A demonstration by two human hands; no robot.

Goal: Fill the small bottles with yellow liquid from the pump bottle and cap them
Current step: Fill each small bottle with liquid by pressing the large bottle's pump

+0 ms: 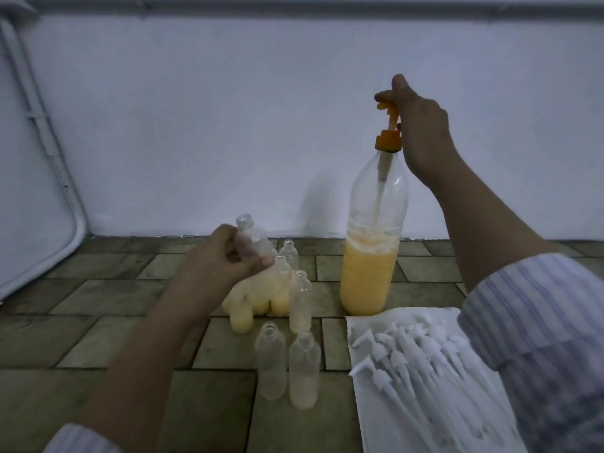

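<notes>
White pump caps (425,361) heaped on paper, near right. Left hand (225,256) pinches an empty small bottle (251,238), raised above filled and empty ones on the tiled floor (98,322). Right hand (421,125) grips the pump bottle's (372,240) orange pump head (389,125). Filling step; next, mouth must meet spout.

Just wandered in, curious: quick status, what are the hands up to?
Left hand holds an empty small bottle, not under the spout. Right hand grips the orange pump head of the pump bottle. Nothing in the way.
</notes>
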